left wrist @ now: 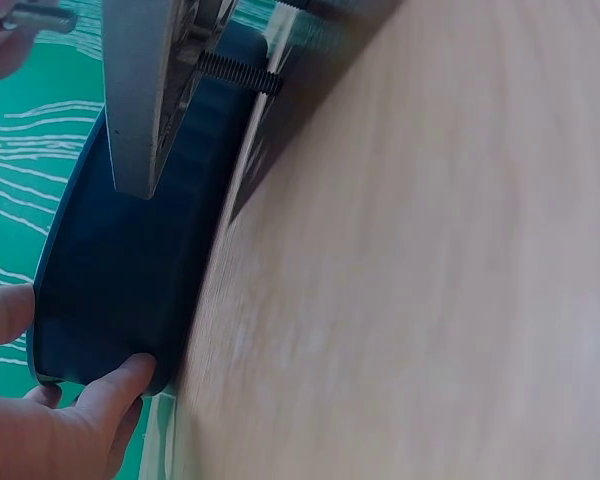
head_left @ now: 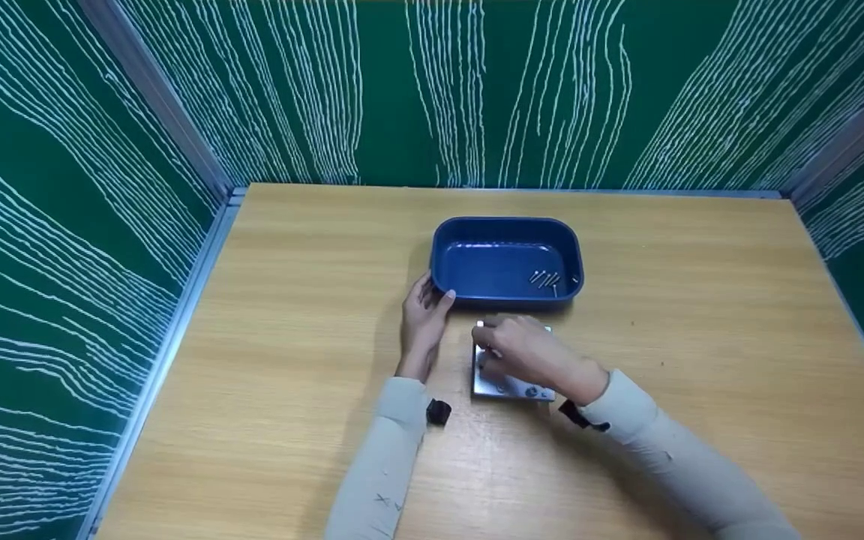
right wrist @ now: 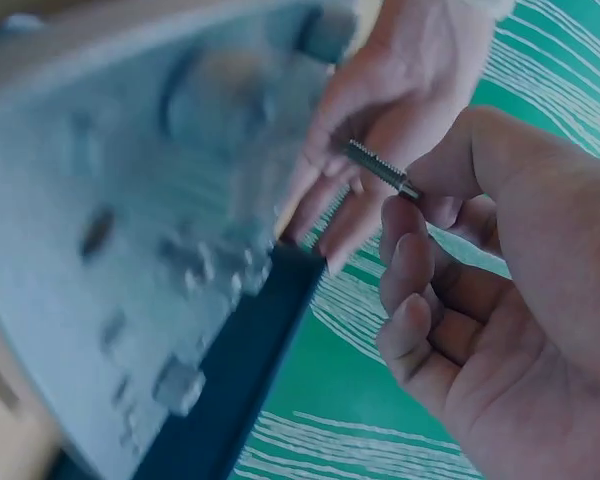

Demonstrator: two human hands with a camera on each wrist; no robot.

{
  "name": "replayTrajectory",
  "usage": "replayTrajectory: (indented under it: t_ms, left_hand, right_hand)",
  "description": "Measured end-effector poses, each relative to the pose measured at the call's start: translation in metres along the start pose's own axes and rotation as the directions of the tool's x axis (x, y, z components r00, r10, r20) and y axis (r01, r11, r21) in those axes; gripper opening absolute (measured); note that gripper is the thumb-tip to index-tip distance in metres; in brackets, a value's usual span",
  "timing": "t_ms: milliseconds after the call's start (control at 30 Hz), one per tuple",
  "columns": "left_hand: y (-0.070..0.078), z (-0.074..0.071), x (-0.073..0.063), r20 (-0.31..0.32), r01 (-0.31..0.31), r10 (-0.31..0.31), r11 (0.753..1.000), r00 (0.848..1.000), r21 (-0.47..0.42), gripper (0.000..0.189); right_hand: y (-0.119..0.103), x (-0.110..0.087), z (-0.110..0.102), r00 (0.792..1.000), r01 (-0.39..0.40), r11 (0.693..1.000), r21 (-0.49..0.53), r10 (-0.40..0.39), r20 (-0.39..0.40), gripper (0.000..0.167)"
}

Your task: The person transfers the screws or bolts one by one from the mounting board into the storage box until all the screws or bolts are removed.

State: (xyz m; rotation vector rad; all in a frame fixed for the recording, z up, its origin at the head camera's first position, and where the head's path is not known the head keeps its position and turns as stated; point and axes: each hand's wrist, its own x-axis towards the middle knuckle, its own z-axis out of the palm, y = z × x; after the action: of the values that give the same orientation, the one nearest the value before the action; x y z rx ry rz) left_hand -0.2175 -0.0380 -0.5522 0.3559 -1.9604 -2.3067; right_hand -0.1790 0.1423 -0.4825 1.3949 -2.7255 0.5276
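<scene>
My left hand (head_left: 424, 326) holds the near left corner of a blue tray (head_left: 503, 302), thumb on its front wall and fingers along its left side. Over a metal plate (head_left: 513, 388) in front of the tray is my right hand (head_left: 528, 349). In the right wrist view it pinches a threaded bolt (right wrist: 378, 168) between thumb and index finger. Seen close, the plate (right wrist: 40, 220) is blurred, with bolt heads and holes across its face. The left wrist view shows a threaded rod (left wrist: 242, 73) sticking out of the plate (left wrist: 132, 110).
Several loose bolts (head_left: 544, 280) lie in the right part of the tray. A wooden table (head_left: 312, 300) carries everything, and green walls (head_left: 387, 90) with white wavy lines stand at its back and sides. Black wrist mounts (head_left: 439, 412) sit by both sleeves.
</scene>
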Motion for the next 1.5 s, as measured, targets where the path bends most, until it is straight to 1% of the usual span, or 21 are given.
replayTrajectory:
  t_ms: [67,200,300,400,600,733,833,900,1067,1167,1267,1500]
  left_hand:
    - [0.0,-0.001,0.0,-0.002,0.011,-0.011,1.0,1.0,0.006,0.061]
    - [0.0,-0.001,0.0,-0.007,0.02,-0.02,0.999,1.0,0.025,0.062]
    - [0.0,-0.002,0.001,-0.012,0.028,-0.028,0.999,1.0,0.044,0.062]
    - [0.0,-0.002,0.001,-0.016,0.034,-0.034,0.998,0.999,0.055,0.062]
    - [-0.001,-0.003,0.0,-0.02,0.033,-0.032,0.998,0.999,0.058,0.063]
    - [-0.002,-0.003,0.0,-0.011,0.009,-0.008,0.999,1.0,0.035,0.062]
    - [-0.002,-0.003,0.0,0.0,-0.009,0.009,1.0,1.0,0.016,0.062]
    - [-0.002,-0.002,0.001,0.0,-0.007,0.007,1.0,1.0,0.017,0.062]
    - [-0.001,-0.002,0.002,-0.002,0.007,-0.007,1.0,1.0,0.021,0.062]
    - [-0.001,-0.002,0.002,0.0,0.013,-0.013,1.0,1.0,0.022,0.062]
    - [-0.001,-0.002,0.002,0.0,0.014,-0.015,0.999,1.0,0.03,0.063]
    - [0.0,-0.001,0.001,-0.005,0.043,-0.043,0.998,0.999,0.038,0.064]
  right_hand:
    - [0.003,0.0,-0.003,1.0,0.011,1.0,-0.021,-0.011,-0.026,0.017]
    - [0.007,-0.001,-0.008,0.994,0.061,0.993,-0.101,-0.069,-0.079,0.022]
    - [0.01,-0.002,-0.011,0.99,0.093,0.983,-0.16,-0.108,-0.089,0.023]
    - [0.011,-0.002,-0.012,0.988,0.112,0.974,-0.196,-0.13,-0.083,0.022]
    - [0.015,-0.004,-0.016,0.988,0.113,0.974,-0.198,-0.131,-0.081,0.021]
    - [0.018,-0.006,-0.019,0.987,0.111,0.974,-0.196,-0.132,-0.094,0.021]
    - [0.023,-0.006,-0.023,0.988,0.094,0.976,-0.197,-0.116,-0.101,0.02]
    - [0.025,-0.006,-0.026,0.99,0.073,0.979,-0.192,-0.094,-0.103,0.02]
    - [0.034,-0.005,-0.035,0.992,0.026,0.986,-0.164,-0.046,-0.121,0.019]
    - [0.04,-0.005,-0.038,0.99,0.002,0.989,-0.145,-0.022,-0.138,0.016]
    - [0.046,-0.005,-0.04,0.989,-0.033,0.991,-0.128,0.014,-0.147,0.012]
    - [0.058,-0.007,-0.042,0.982,-0.094,0.992,-0.085,0.078,-0.173,0.011]
